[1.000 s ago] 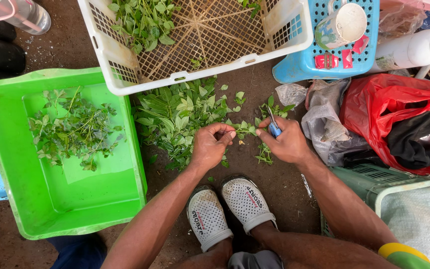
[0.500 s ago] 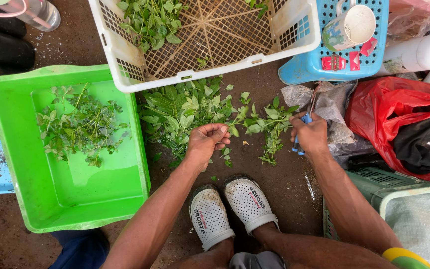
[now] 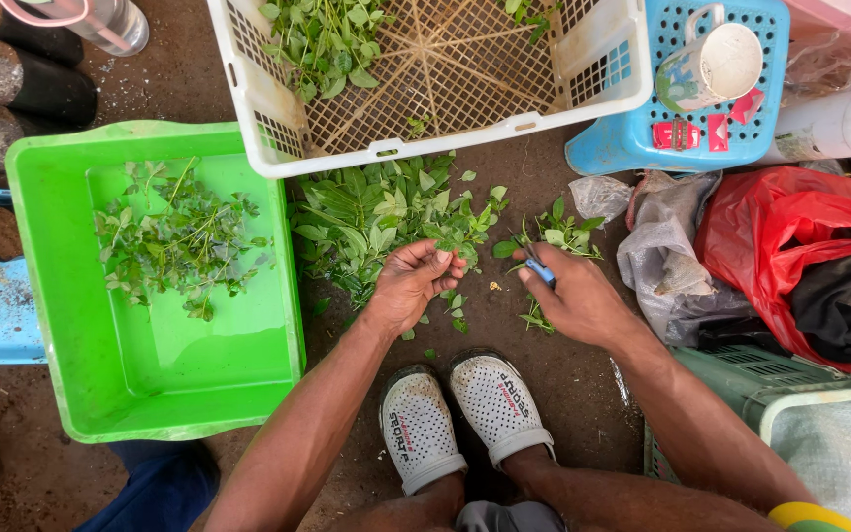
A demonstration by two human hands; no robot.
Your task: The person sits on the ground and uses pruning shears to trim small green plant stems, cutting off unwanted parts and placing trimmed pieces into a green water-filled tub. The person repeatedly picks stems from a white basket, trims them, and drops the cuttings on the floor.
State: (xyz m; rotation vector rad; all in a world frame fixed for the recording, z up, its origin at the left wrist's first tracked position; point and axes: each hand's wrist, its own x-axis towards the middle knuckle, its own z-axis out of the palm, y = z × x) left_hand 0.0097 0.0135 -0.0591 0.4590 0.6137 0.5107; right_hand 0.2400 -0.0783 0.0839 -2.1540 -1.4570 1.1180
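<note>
My left hand (image 3: 409,284) pinches a leafy green sprig at the near edge of a pile of green cuttings (image 3: 376,219) lying on the dirt ground. My right hand (image 3: 571,296) is closed around a small blue-handled cutting tool (image 3: 540,271), beside a smaller clump of sprigs (image 3: 561,236). The two hands are a short way apart above my white perforated clogs (image 3: 457,414). A bright green tub (image 3: 164,389) on the left holds water and trimmed cuttings (image 3: 174,246).
A white lattice crate (image 3: 603,69) with some leaves stands beyond the pile. A blue basket (image 3: 642,148) holds a mug. Red, grey and black bags (image 3: 790,256) lie on the right, dark soil-filled pots (image 3: 12,84) at upper left, a green crate (image 3: 741,369) at right.
My right hand has come back left and down toward the left hand with the tool. The left hand stays at the pile's edge, holding a sprig.
</note>
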